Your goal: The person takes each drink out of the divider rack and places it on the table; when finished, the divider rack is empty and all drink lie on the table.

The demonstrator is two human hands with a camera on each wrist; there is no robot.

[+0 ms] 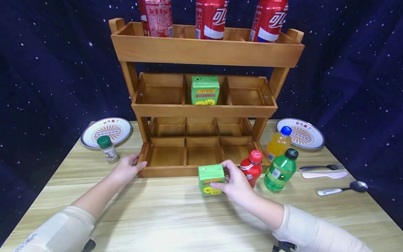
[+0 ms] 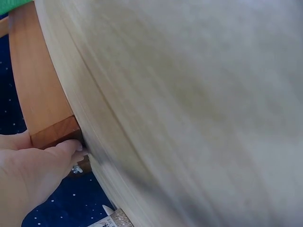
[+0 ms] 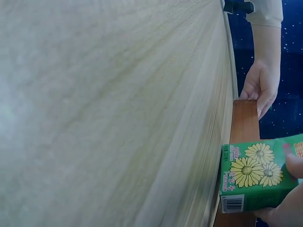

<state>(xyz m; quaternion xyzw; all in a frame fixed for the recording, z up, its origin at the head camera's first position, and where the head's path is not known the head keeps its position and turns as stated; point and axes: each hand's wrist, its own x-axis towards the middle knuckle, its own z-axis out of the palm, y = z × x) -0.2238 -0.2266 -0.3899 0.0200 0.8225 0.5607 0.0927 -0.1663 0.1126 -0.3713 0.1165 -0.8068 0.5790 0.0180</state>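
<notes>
My right hand (image 1: 238, 184) grips a green drink carton (image 1: 207, 178) with yellow flowers on it, thumb on the front and fingers at its right side. The carton stands upright, just before the bottom tier of a three-tier wooden rack (image 1: 201, 111). In the right wrist view, the carton's flowered face (image 3: 251, 170) and barcode show. My left hand (image 1: 124, 172) holds the rack's lower left front corner, thumb over the edge; the left wrist view shows the fingers round that wooden corner (image 2: 57, 132). A matching carton (image 1: 205, 91) sits in the middle tier's centre compartment.
Several bottles stand right of the carton: red (image 1: 252, 169), green (image 1: 281, 170) and orange (image 1: 278, 143). Red cans (image 1: 211, 19) fill the top tier. A fork (image 1: 321, 167), knife (image 1: 324, 175) and spoon (image 1: 343, 189) lie right; plates (image 1: 84, 138) flank the rack, a shaker (image 1: 108, 150) left.
</notes>
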